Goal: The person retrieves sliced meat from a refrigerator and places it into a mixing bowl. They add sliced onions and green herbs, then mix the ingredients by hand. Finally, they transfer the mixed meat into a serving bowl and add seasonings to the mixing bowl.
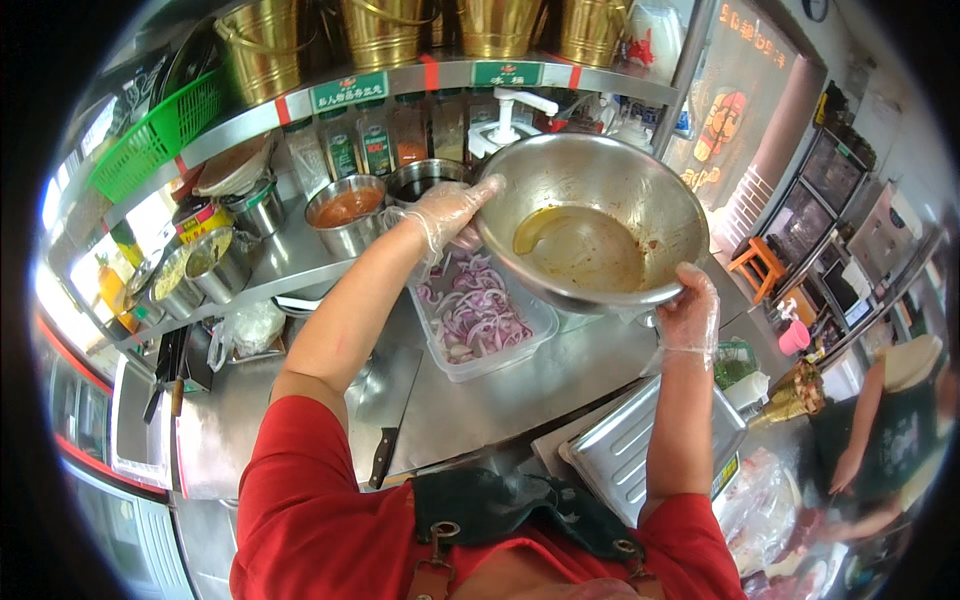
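A large stainless steel mixing bowl [600, 187] is held up above the counter, tilted towards me. Yellowish oily liquid [581, 244] pools inside it, with reddish bits stuck to the wall. My left hand [454, 210], in a clear plastic glove, grips the rim on the left. On the lower right of the rim, my right hand [690, 311] holds on, gloved the same way. Sliced red onion [480, 311] lies in a clear plastic tub [491, 364] below, partly hidden by the bowl.
A knife [385, 450] lies on the steel counter [480, 424]. Steel pots, one holding red sauce [346, 206], line the shelf behind. Brass-coloured buckets [386, 30] stand above. A metal lid [645, 442] is at right, near raw meat [806, 536] and another person's hand [847, 469].
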